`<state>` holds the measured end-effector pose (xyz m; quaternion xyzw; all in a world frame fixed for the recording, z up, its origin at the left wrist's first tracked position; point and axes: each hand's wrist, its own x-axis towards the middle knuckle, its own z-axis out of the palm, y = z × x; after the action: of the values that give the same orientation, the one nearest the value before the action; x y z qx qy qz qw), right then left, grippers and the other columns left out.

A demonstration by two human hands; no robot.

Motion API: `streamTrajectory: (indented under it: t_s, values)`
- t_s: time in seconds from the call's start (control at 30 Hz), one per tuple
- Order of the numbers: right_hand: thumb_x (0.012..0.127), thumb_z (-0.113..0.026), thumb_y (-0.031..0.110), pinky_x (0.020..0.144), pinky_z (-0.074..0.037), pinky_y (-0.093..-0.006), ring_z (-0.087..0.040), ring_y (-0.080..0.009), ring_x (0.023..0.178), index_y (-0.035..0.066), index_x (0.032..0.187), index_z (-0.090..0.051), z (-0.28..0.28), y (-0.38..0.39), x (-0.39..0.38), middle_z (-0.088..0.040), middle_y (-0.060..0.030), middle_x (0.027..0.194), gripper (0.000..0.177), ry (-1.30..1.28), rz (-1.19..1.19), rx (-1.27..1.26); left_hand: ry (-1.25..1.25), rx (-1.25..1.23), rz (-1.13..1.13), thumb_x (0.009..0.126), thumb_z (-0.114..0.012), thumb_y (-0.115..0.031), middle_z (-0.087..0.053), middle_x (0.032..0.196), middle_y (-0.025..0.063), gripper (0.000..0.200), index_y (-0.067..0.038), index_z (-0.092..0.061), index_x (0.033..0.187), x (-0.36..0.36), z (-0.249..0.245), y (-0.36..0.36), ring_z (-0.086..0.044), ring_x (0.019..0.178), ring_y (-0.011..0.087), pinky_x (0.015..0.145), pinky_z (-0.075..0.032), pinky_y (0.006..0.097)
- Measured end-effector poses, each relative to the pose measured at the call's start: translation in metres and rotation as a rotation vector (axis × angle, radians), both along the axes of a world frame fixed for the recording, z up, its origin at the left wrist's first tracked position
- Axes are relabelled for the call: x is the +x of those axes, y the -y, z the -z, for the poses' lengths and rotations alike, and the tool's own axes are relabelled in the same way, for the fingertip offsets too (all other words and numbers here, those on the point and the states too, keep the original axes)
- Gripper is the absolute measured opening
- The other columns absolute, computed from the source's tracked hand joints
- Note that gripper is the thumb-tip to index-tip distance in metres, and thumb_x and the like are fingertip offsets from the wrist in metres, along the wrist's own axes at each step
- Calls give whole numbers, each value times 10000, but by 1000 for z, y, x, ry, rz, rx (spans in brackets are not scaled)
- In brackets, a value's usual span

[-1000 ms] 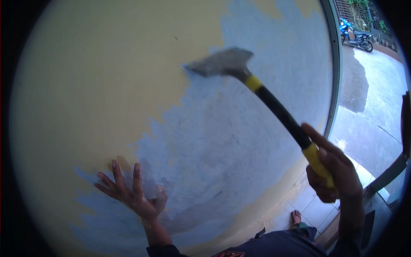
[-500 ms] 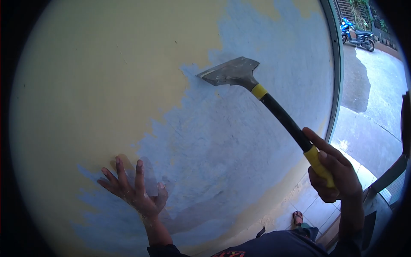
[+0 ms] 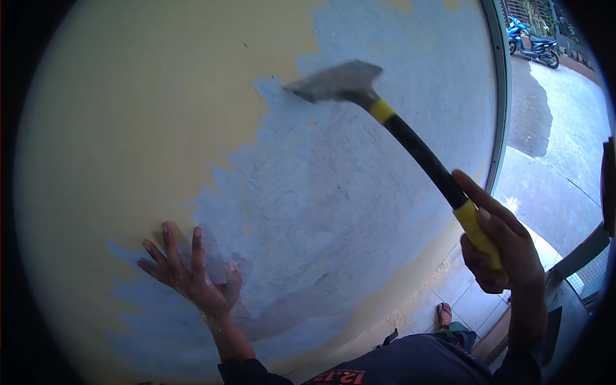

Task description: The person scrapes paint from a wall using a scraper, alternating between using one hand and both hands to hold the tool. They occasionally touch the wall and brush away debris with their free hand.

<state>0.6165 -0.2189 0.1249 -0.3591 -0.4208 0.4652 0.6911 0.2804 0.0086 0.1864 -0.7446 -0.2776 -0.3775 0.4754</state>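
The left hand [image 3: 192, 273] is lying flat on the wall [image 3: 115, 128] low down, fingers spread wide, bracing the body. The right hand [image 3: 497, 247] is wrapping tightly round the yellow end of the scraper [image 3: 410, 144], forefinger stretched along the black shaft, and is reaching the tool up and across so that the blade [image 3: 333, 80] is meeting the wall right at the ragged border of the yellow paint [image 3: 160, 96].

To do this stroke well, the blade is probably best laid at a shallow angle, its full edge flat against the surface. It should push under the lip of the yellow coat rather than dig into the blue-grey layer [image 3: 359, 212] beneath. Working in short overlapping strokes along the border should help, with the braced left palm steadying the reach.

The scraper is long, with a black handle, a yellow band near the head and a yellow grip. Its wide, dull grey metal blade is blurring with motion, so its edge cannot be judged.

A sandalled foot [image 3: 444, 314] is showing on the tiled floor [image 3: 471, 301] below, and a blue scooter [image 3: 532, 45] is standing outside, well apart.
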Motion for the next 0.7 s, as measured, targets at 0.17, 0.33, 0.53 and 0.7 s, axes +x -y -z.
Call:
streamTrajectory:
  t_s: [0.17, 0.33, 0.53, 0.7]
  values:
    - [1013, -319, 293, 318, -397, -215, -411, -62, 349, 75, 1479, -234, 1, 2, 3, -445, -30, 555, 522, -89, 11, -33, -2, -14, 9, 850, -450, -494, -367, 1458, 163, 536, -242, -523, 1317, 6, 0, 4, -146, 1417, 416, 1090, -25, 658]
    - [1016, -315, 292, 322, -405, -215, -410, -64, 349, 77, 1480, -231, 5, 3, 6, -443, -29, 558, 519, -21, 45, -4, 5, 10, 0, 853, -449, -496, -371, 1456, 164, 536, -235, -525, 1315, 3, 0, 1, -147, 1417, 415, 1090, -24, 657]
    - [1024, -303, 284, 323, -427, -224, -417, -84, 341, 118, 1500, -165, 7, -4, 9, -440, -54, 551, 523, 1, -17, 59, 2, 18, 10, 864, -441, -514, -376, 1455, 158, 532, -237, -532, 1309, 3, 0, 0, -141, 1420, 411, 1089, -23, 658]
    - [1016, -309, 278, 326, -406, -211, -401, -67, 337, 97, 1489, -211, 5, 0, 8, -430, -37, 548, 516, -48, 4, 16, 3, 28, -15, 868, -436, -516, -373, 1457, 154, 525, -241, -536, 1304, 3, 1, 1, -139, 1421, 408, 1089, -20, 660]
